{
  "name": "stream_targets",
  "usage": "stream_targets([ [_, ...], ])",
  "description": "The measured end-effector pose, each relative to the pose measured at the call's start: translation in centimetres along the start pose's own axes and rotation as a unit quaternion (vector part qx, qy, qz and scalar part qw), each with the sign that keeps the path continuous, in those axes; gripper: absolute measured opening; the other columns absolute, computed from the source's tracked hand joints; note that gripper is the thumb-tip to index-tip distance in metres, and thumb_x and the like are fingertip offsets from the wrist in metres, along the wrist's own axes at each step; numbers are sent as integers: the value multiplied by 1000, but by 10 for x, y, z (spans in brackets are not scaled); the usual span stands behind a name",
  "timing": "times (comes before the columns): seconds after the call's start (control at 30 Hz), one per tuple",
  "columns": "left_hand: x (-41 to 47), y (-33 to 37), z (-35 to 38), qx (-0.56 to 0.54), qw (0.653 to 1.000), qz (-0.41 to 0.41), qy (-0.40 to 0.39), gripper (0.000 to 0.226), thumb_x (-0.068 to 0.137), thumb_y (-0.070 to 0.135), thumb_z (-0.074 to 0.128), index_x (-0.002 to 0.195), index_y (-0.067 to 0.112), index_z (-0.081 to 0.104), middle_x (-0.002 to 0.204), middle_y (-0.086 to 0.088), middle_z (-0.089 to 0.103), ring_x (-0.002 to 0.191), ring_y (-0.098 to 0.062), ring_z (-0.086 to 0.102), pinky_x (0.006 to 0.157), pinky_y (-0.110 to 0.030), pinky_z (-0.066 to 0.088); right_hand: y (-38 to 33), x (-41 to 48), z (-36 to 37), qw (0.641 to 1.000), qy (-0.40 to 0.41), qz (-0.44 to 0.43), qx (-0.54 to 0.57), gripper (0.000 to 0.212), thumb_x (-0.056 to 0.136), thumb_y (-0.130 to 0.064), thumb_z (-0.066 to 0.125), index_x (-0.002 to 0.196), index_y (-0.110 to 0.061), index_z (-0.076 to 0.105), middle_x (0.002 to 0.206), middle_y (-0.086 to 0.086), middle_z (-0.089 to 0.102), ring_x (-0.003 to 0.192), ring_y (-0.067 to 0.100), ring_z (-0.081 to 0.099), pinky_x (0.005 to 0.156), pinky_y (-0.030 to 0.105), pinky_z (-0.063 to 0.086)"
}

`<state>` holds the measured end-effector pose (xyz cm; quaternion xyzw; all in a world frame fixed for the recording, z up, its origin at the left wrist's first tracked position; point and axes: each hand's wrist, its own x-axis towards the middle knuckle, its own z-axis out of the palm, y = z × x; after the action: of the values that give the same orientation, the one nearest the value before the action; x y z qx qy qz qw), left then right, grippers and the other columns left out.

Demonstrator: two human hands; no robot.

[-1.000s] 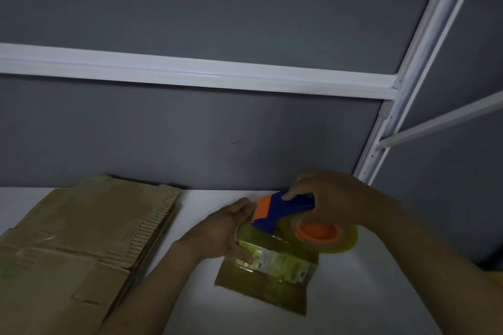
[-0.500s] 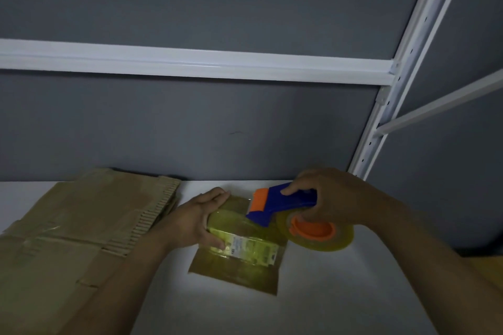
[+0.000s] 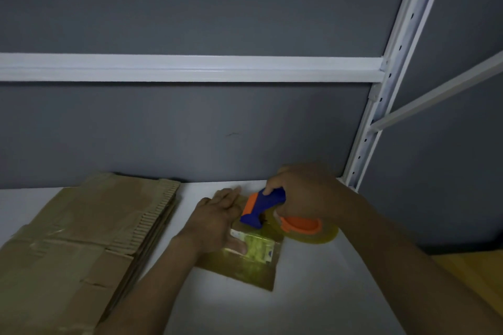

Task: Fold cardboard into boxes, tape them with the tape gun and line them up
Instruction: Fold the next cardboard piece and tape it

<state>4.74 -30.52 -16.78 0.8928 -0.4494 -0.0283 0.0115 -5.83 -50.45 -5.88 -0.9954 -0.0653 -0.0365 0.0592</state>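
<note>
A small brown cardboard box (image 3: 245, 270) sits on the white shelf surface, its top glossy with tape and a pale label. My left hand (image 3: 217, 221) lies flat on the box top, fingers straight, thumb on the label. My right hand (image 3: 304, 190) grips the handle of a blue and orange tape gun (image 3: 265, 208) with a clear tape roll (image 3: 310, 231). The gun's nose sits over the far end of the box top, beside my left fingers.
A stack of flattened cardboard (image 3: 81, 231) lies at the left of the white shelf (image 3: 313, 294). A grey wall stands close behind. A white rack upright (image 3: 381, 95) and a crossbar (image 3: 190, 68) frame the space. A yellowish floor (image 3: 471, 272) shows at the right.
My left hand has gone from gripping the box's left end to lying flat over its top. The tape gun stays at the far end of the box.
</note>
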Motion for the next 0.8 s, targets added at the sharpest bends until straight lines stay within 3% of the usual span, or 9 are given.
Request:
stream_targets([
  [0.13, -6, -2, -7, -20, 998, 33, 41, 118, 50, 101, 28, 147, 35, 32, 152, -1, 35, 141, -22, 27, 104, -40, 34, 4, -12, -5, 1000, -9, 5, 15, 54, 68, -46, 75, 119, -41, 59, 103, -12, 53, 91, 10, 52, 81, 27, 46],
  [0.2, -14, -4, -6, -17, 997, 42, 65, 104, 60, 97, 28, 141, 33, 34, 140, -4, 51, 131, -20, 39, 99, -37, 40, 9, -24, -7, 1000, -9, 2, 24, 57, 70, -53, 73, 124, -42, 56, 102, -16, 50, 91, 6, 50, 74, 20, 43],
  [0.23, -17, -3, -8, -14, 996, 45, 69, 102, 61, 96, 29, 141, 33, 30, 139, -3, 52, 130, -18, 38, 101, -35, 37, 10, -29, -7, 999, -9, 0, 31, 58, 71, -55, 72, 125, -42, 55, 102, -18, 48, 91, 5, 48, 70, 17, 39],
  [0.37, -30, -1, -6, -20, 998, 22, 50, 120, 51, 93, 36, 153, 35, 16, 158, 8, 21, 145, -9, 10, 113, -23, 2, 10, -47, -3, 997, -11, -3, 73, 58, 76, -52, 72, 129, -40, 53, 109, -18, 47, 94, 3, 45, 67, 10, 32],
  [0.5, -43, -9, -1, -40, 998, 8, 43, 125, 45, 100, 25, 152, 36, 14, 159, 6, 16, 139, -2, 3, 110, -20, 1, 23, -65, 3, 996, -30, 22, 87, 56, 75, -49, 73, 127, -41, 53, 109, -19, 46, 95, 1, 44, 66, 7, 29],
  [0.67, -42, -1, -2, 31, 999, -7, -25, 123, 45, 100, 21, 143, 37, -18, 152, 12, -22, 140, -5, -24, 107, -21, -28, 30, -81, 22, 996, -24, 16, 80, 59, 77, -46, 74, 131, -36, 50, 122, -15, 49, 106, 3, 47, 72, 5, 31],
  [0.73, -41, 10, 3, 40, 999, 16, -14, 110, 60, 92, 24, 145, 34, -16, 156, 9, -17, 143, -8, -22, 113, -25, -23, 31, -86, 27, 997, -15, 15, 80, 59, 79, -46, 72, 132, -36, 49, 127, -14, 47, 111, 5, 47, 75, 8, 35],
  [0.8, -40, 26, 13, 27, 998, 43, 31, 97, 73, 90, 18, 149, 33, -4, 159, 7, -1, 148, -14, -4, 121, -35, -3, 32, -89, 30, 997, -9, 12, 70, 58, 82, -48, 68, 134, -38, 46, 129, -14, 46, 113, 5, 46, 74, 10, 35],
])
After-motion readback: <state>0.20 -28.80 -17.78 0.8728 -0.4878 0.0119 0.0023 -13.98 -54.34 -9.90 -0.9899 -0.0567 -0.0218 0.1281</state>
